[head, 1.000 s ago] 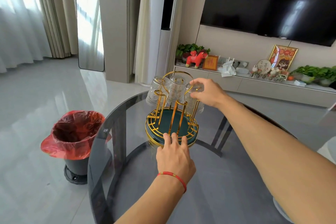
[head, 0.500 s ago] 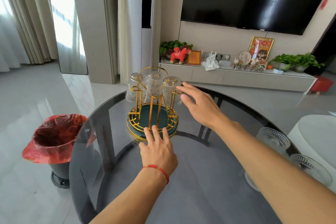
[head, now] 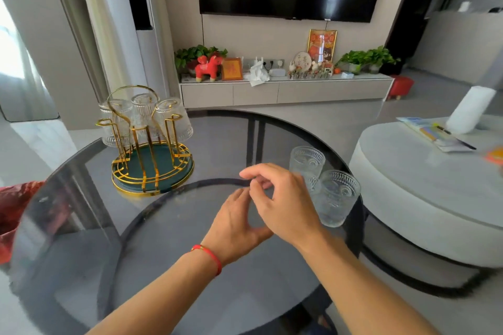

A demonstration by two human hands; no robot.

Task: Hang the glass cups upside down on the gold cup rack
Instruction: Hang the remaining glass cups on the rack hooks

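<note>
Hanging mouth-down on gold rack, three ribbed clear cups, two embossed cups upright on table, left hand open, right hand loosely curled, both empty

Bright daylight from the blown-out window at left. Sky glare across the round smoked-glass table near its left edge. Wide-angle bending at frame edges; right edge motion-blurred.

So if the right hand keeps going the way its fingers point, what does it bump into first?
Probably nothing: the right hand points left, away from the glass cups, with only bare table ahead. Depth is unclear.
</note>
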